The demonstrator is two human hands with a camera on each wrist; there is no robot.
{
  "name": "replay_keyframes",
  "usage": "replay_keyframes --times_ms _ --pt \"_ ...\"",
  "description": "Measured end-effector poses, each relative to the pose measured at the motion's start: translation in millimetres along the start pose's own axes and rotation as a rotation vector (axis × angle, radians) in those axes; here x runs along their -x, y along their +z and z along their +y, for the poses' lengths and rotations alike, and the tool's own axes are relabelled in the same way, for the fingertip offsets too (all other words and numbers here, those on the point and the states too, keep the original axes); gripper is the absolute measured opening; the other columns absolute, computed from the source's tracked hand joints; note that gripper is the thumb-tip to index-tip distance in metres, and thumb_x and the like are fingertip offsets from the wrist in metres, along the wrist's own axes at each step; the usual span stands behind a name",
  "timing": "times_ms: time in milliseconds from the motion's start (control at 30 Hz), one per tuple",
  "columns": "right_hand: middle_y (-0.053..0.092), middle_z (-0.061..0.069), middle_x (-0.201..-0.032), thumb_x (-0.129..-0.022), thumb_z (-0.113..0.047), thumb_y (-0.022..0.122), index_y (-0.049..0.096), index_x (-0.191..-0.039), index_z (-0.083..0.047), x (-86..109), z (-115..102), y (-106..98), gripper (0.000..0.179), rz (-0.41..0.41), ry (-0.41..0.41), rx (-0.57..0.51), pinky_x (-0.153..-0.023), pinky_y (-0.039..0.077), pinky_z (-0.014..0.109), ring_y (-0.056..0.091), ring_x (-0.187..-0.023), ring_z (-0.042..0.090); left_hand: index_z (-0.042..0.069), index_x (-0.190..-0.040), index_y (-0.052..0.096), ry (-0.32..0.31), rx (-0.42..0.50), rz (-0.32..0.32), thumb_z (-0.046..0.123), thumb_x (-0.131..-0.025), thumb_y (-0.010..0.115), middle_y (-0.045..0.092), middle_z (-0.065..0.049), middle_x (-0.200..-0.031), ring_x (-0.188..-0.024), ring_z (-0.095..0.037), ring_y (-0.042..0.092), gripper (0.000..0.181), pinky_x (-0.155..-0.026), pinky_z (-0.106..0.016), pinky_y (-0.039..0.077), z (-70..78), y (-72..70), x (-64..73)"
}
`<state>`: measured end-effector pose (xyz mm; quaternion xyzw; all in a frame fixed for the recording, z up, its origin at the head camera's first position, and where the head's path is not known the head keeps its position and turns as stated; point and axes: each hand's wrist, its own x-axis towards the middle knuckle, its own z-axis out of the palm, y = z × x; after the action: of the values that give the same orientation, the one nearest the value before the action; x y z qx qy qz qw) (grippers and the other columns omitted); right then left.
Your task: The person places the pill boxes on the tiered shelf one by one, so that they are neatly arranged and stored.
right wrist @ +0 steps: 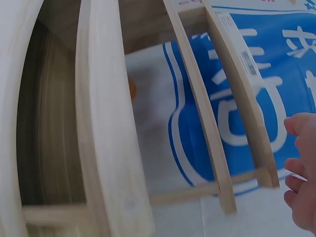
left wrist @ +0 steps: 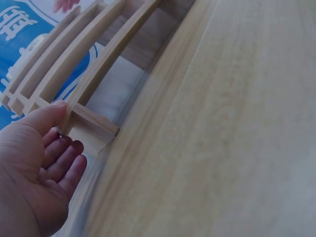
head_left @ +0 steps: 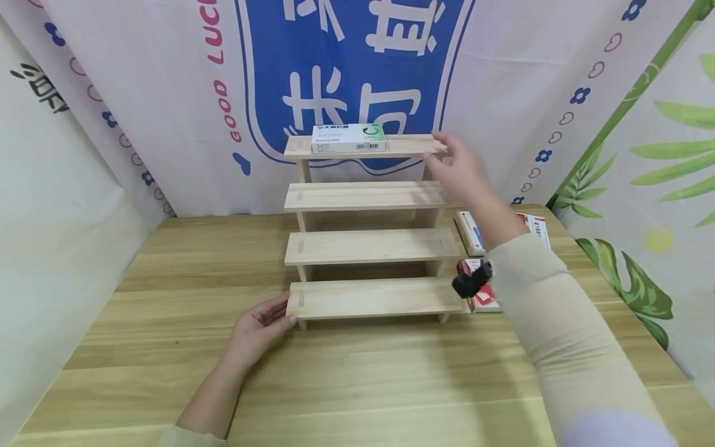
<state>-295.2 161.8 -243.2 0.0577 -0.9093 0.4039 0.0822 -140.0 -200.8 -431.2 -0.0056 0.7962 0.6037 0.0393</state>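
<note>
Head: our right hand (head_left: pixel 460 171), loosely spread, is the nearer; the flat white-green cardboard box (head_left: pixel 349 138) lies left of it, lengthwise atop the pale wooden stepped shelf (head_left: pixel 371 246). Left wrist: our left hand (left wrist: pixel 37 170) pinches the shelf's bottom-left end. Right wrist: shelf contact unclear.

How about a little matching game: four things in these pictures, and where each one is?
1. Left hand
2. Right hand
3. White-and-green box
4. Blue emblem

A. On the hanging cloth
B. Gripping the left end of the lowest shelf
C. Lying on the top shelf
D. Near the top shelf's right end

Pairs: 1-B, 2-D, 3-C, 4-A
</note>
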Motion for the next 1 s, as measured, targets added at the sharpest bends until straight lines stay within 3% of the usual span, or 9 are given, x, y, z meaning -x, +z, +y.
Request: replay_keyframes --times_ms 233,500,1000 --pt "0.023 0.007 -0.163 -0.1 -0.044 0.05 0.028 -0.155 -0.02 22.2 42 -30 0.064 0.017 0.037 -0.004 -0.12 0.023 0.058 0.022 -0.15 0.032 -0.002 -0.138 0.051 -0.005 -0.01 0.008 0.013 -0.089 0.072 0.053 -0.017 -0.143 -0.128 -0.031 0.054 0.055 -0.09 -0.009 0.049 1.5 0.0 0.2" --pt "0.021 0.011 -0.164 -0.098 -0.055 0.047 0.025 -0.156 -0.023 57.2 86 -53 0.07 0.022 0.086 0.125 -0.115 0.023 0.067 0.02 -0.148 0.041 -0.002 -0.139 0.051 0.0 -0.004 -0.006 0.013 -0.089 0.072 0.052 -0.018 -0.144 -0.129 -0.032 0.053 0.056 -0.091 -0.009 0.048 2.6 0.8 0.3" --pt "0.023 0.03 -0.157 -0.1 -0.05 0.046 0.024 -0.155 -0.008 114.0 150 -62 0.073 0.012 0.131 0.253 -0.107 0.023 0.076 0.022 -0.141 0.055 -0.001 -0.139 0.05 -0.01 0.01 -0.009 0.014 -0.09 0.072 0.052 -0.017 -0.144 -0.13 -0.032 0.052 0.056 -0.091 -0.009 0.048 2.5 0.3 0.6"
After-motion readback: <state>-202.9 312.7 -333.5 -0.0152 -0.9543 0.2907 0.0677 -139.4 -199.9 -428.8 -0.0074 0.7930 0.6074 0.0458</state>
